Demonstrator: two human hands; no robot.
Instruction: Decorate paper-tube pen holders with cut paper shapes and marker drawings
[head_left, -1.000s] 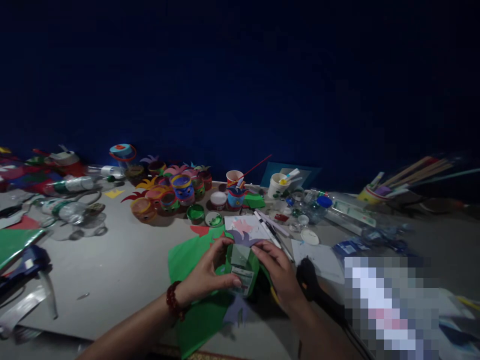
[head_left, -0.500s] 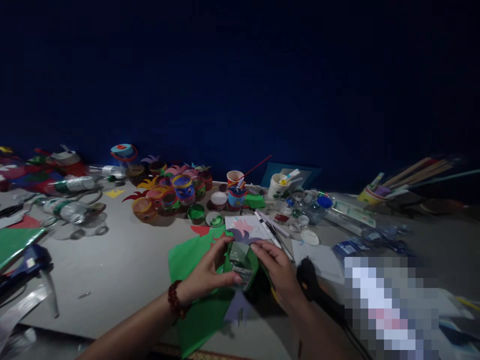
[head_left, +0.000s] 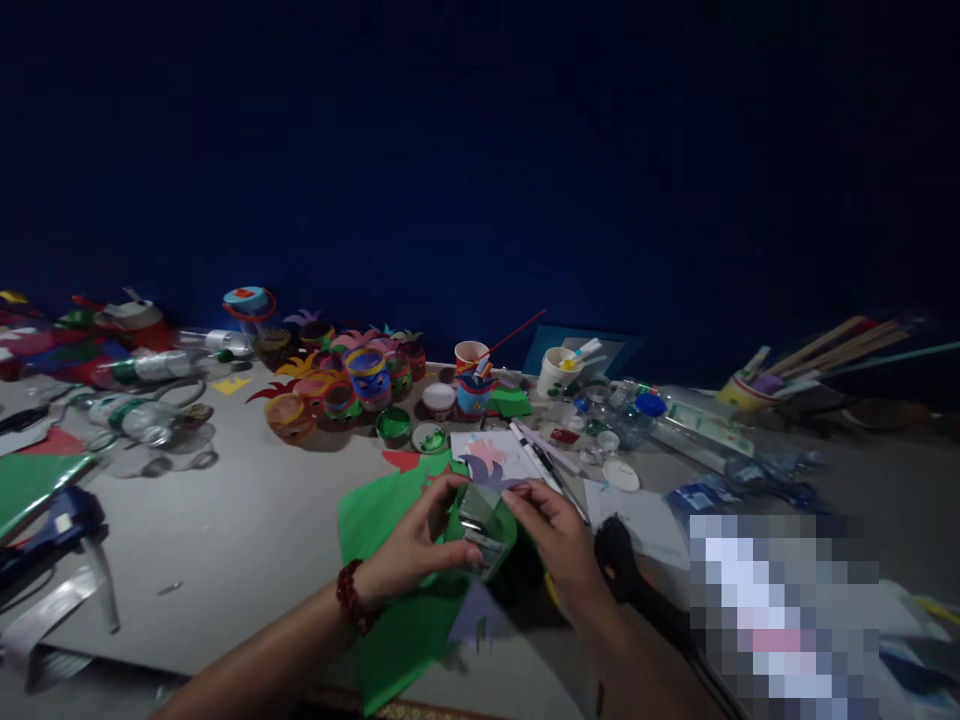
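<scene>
My left hand (head_left: 420, 535) is wrapped around a green cup (head_left: 484, 545), which looks like a cut plastic bottle base. Its thumb lies across the cup's near side. My right hand (head_left: 551, 535) pinches the right end of a purple paper crest (head_left: 487, 472) at the cup's far rim. Beneath both hands lies a green paper sheet (head_left: 401, 640). A purple paper scrap (head_left: 478, 612) with a jagged end lies just below the cup. The cup's underside and some of my fingers are hidden.
Decorated cups (head_left: 367, 378) cluster behind on the left, near a pot of green paint (head_left: 393, 427). Markers (head_left: 536, 455) lie beyond my hands. Plastic bottles (head_left: 697, 440) lie to the right. A glue gun (head_left: 64, 525) rests at left; a black tool (head_left: 619, 555) lies right.
The cup has tilted very slightly in my hands. Both hands keep their hold and otherwise stay in place.
</scene>
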